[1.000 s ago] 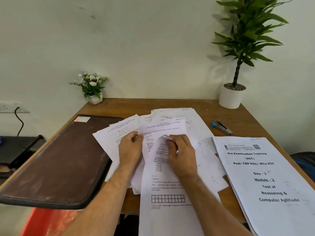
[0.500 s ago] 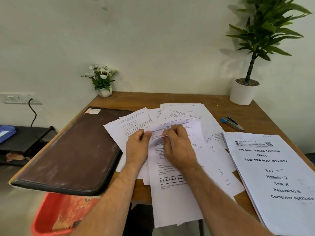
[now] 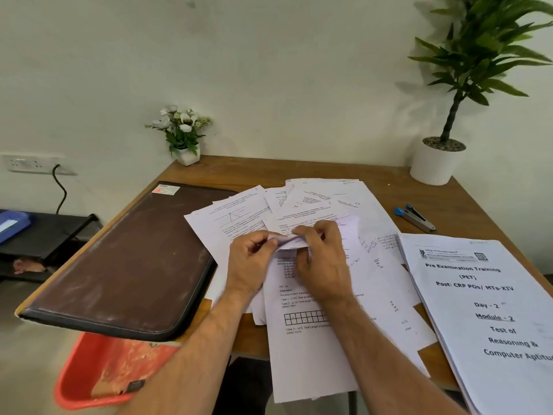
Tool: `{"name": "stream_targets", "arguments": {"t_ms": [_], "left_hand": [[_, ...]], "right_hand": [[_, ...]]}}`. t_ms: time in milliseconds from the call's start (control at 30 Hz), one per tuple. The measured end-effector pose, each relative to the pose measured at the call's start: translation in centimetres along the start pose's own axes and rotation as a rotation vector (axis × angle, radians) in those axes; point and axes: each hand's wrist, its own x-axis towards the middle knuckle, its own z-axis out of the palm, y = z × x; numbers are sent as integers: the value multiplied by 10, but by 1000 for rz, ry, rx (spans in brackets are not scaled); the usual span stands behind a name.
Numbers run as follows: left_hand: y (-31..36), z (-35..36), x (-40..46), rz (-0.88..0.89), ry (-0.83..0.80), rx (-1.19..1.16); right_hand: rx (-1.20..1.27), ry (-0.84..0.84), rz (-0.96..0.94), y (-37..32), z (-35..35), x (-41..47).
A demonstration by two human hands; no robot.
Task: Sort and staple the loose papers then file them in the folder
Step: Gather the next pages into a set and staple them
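I see both hands working the top edge of one printed white sheet (image 3: 302, 339): my left hand (image 3: 250, 260) pinches its bent-over corner, and my right hand (image 3: 321, 265) curls round the same fold just beside it. Whether more than one sheet is caught in that pinch, I cannot tell. The sheet hangs well over the near edge of the brown wooden desk (image 3: 329, 169), so a loosened grip could let it slide to the floor. Tugging may also drag the fanned loose white papers (image 3: 317, 199) beyond my fingers out of order. The blue-and-silver stapler (image 3: 414, 216) lies well right of my right hand, and the closed dark brown leather folder (image 3: 128, 259) lies left of my left hand.
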Motion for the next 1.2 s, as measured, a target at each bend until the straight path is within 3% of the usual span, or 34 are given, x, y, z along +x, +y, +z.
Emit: {"name": "stream_targets", "arguments": {"t_ms": [333, 500, 600, 867, 1033, 1133, 1200], "left_hand": [[1, -3, -8, 120, -13, 131], [7, 5, -5, 44, 72, 259], [13, 7, -10, -36, 55, 132], [6, 8, 2, -26, 62, 313], [-3, 1, 4, -155, 21, 166], [-10, 0, 10, -356, 155, 31], [-12, -1, 16, -423, 248, 149]], "right_hand": [[18, -75, -49, -8, 2, 0], [-17, -104, -52, -3, 4, 7], [11, -92, 40, 1, 4, 8], [62, -20, 109, 0, -5, 20], [101, -7, 134, 4, 0, 13], [157, 109, 105, 5, 0, 5], [178, 203, 66, 6, 2, -1]]}}
